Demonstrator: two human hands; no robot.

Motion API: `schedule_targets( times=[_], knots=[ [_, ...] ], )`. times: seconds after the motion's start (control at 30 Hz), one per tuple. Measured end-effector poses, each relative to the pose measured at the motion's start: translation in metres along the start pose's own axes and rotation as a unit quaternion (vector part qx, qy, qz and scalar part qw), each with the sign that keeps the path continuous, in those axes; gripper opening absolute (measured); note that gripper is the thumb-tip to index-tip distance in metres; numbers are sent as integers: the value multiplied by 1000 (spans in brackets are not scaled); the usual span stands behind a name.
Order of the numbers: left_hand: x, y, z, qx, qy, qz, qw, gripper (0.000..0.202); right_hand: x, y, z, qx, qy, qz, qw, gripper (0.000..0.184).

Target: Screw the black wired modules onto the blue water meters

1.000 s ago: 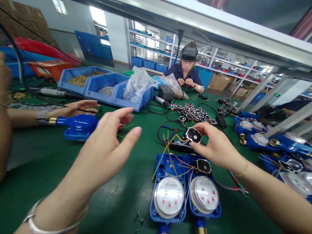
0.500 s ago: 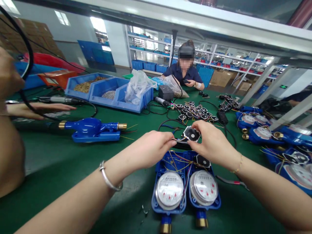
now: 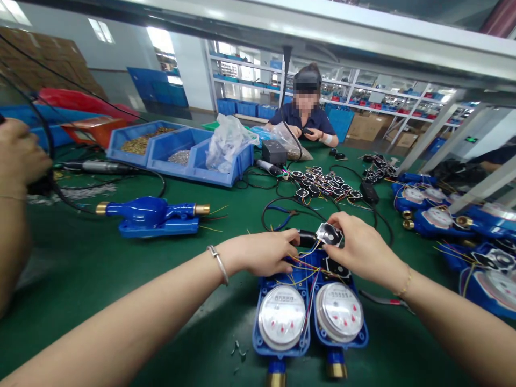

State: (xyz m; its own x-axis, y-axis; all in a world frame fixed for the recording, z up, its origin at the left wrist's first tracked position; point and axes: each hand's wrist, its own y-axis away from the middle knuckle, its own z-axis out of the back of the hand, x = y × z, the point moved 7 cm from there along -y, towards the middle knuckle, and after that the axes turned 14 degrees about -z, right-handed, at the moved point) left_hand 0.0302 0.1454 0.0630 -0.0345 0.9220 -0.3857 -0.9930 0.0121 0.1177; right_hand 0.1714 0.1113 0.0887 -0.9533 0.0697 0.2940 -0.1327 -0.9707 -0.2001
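Observation:
My right hand [image 3: 357, 242] pinches a small black motor module with a white edge [image 3: 329, 235], its thin wires hanging towards the left. Beside it, my left hand [image 3: 270, 252] reaches over the loose coloured wires [image 3: 300, 271] of the left blue water meter [image 3: 282, 317], thumb and forefinger apart. A black cylindrical piece [image 3: 305, 238] shows just beyond those fingers. The right blue water meter [image 3: 339, 312] lies alongside, with another black module [image 3: 336, 267] in its upper compartment. Both meters have round dials facing up and brass ends towards me.
Pliers [image 3: 282, 215] and a pile of wired modules [image 3: 322, 183] lie beyond my hands. Blue bins [image 3: 177, 156] hold small metal parts. A blue meter [image 3: 153, 215] lies left, more meters [image 3: 437, 220] right. Co-workers sit opposite and at left, where a hand [image 3: 22, 156] shows.
My left fingers have let go of the module's wires and moved down over the left meter's wires. My right hand has shifted slightly right with the module. The left co-worker's flat hand has withdrawn.

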Motion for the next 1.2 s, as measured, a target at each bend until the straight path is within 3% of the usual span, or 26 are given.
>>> schedule_targets(
  times=[0.33,0.63,0.73,0.87,1.0,1.2],
  knots=[
    [-9,11,-6,29,-55,54,997,16,12,7,0,23,-12,17,1000,29],
    [-5,7,-11,88,-47,25,995,5,19,6,-4,37,-17,22,999,31],
    [-1,8,-11,93,-18,4,996,11,19,5,-5,44,-24,24,998,31],
    [-4,14,-5,67,-5,7,998,19,19,3,-3,46,-46,25,998,32],
    [-19,26,-2,9,-34,49,998,21,27,1,-5,72,-80,44,993,36],
    [-35,46,-17,-70,-59,91,992,18,38,1,-20,143,-140,75,977,38]
  ],
)
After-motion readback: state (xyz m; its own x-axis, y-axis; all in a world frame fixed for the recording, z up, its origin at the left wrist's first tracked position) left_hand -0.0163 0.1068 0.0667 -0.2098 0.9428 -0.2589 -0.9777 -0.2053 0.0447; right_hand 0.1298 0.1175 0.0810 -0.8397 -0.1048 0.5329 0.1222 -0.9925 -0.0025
